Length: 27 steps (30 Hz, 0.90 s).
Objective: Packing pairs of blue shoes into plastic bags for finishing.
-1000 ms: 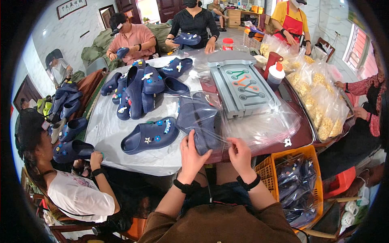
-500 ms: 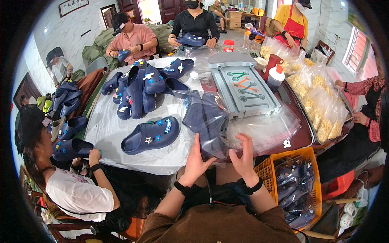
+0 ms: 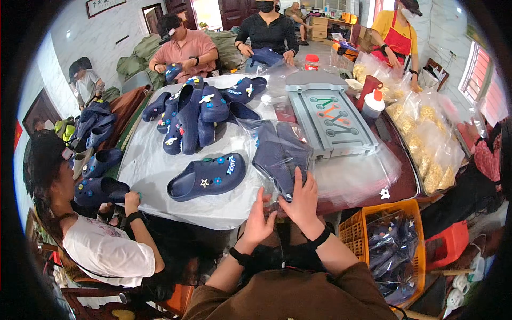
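Navy-blue foam clog in a clear, glossy plastic bag [image 3: 280,154], gripped by bare hands, left [image 3: 257,220] and right [image 3: 303,200], black bands at both wrists. Another navy clog [image 3: 207,176] dotted with white star, red and blue charms, lying on pale grey plastic sheeting [image 3: 154,170] over the dark reddish-brown counter [image 3: 408,181]. Heap of dark blue clogs [image 3: 194,112] speckled with white and multicoloured charms. Grey plastic tray [image 3: 332,114] patterned with green, orange and grey tool shapes. Bright orange slatted crate [image 3: 373,226] filled with navy bagged clogs. Clear bags of pale yellow pieces [image 3: 426,138]. White bottle, red cap [image 3: 372,102].
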Each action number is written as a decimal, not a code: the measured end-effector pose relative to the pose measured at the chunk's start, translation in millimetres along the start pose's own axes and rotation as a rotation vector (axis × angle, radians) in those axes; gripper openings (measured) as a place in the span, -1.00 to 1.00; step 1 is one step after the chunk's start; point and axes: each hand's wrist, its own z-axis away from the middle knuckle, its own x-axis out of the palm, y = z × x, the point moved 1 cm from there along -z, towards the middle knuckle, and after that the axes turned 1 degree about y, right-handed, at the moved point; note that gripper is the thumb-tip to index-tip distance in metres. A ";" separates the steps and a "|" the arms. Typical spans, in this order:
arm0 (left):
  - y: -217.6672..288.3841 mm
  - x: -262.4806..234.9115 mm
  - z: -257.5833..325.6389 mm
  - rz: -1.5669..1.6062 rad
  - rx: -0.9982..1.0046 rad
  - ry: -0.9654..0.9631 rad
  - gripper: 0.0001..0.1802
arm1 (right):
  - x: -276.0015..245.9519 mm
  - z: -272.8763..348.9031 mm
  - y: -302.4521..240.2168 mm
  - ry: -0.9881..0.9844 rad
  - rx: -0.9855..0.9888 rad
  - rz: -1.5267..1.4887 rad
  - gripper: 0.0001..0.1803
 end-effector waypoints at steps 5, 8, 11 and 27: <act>-8.7 -32.6 -4.7 -0.255 0.040 0.206 -0.25 | -10.5 -1.7 0.3 -0.020 0.010 -0.051 0.12; -17.7 -49.2 -5.0 -0.427 0.013 0.285 -0.24 | -14.0 1.7 3.2 -0.015 0.010 -0.089 0.11; -43.1 -52.4 6.0 -0.443 -0.068 0.223 -0.31 | -22.4 10.2 4.0 -0.002 0.013 -0.125 0.08; -66.5 -41.9 8.4 -0.610 0.033 0.150 -0.49 | -195.6 79.7 128.6 -0.194 0.169 -1.005 -0.22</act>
